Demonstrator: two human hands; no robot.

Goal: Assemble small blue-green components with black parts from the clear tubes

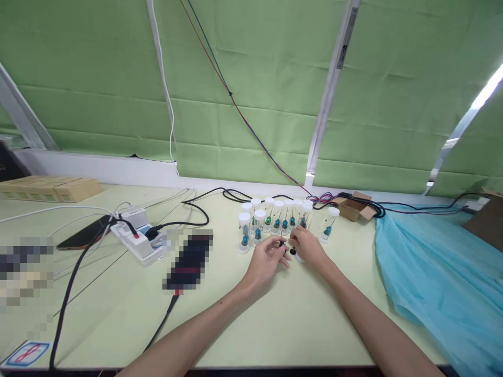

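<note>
My left hand (268,257) is closed in a pinch around a small black part (282,244) with a thin stem sticking up. Close beside it is my right hand (308,246), its fingers curled together; whatever they hold is hidden. A second small black piece (293,251), round at the base, sits just below the right fingertips. Part of a white round cap or base (299,258) shows under that hand. Behind both hands stand several clear tubes (258,226) with white caps and blue or green pieces inside. One such tube (328,225) stands apart at the right.
To the left are a blurred dark phone-like object (190,262) on a cable and a white power strip (143,243) with plugs. A small cardboard box (354,206) and black cables lie behind. Blue sheeting (428,272) covers the right side; yellowish boxes (51,188) sit far left.
</note>
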